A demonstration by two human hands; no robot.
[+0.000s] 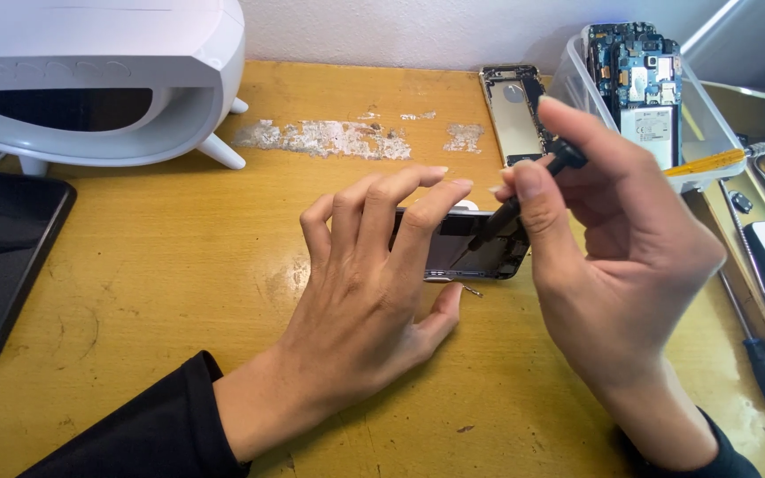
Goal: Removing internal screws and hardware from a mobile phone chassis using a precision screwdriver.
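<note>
An opened phone body (480,252) lies on the wooden table (179,265) at the centre. My left hand (369,283) rests on the table with its fingertips spread over the phone's left end, holding it down. My right hand (613,257) grips a small black screwdriver (511,208) between thumb and fingers, and the tip points down into the phone's open interior. A tiny loose metal part (473,289) lies on the table just in front of the phone.
A white rounded appliance on legs (99,80) stands at the back left, a dark phone (2,265) lies at the left edge. A metal phone back frame (515,111) and a clear plastic tray (710,124) with circuit boards sit at the back right. Tools lie along the right edge.
</note>
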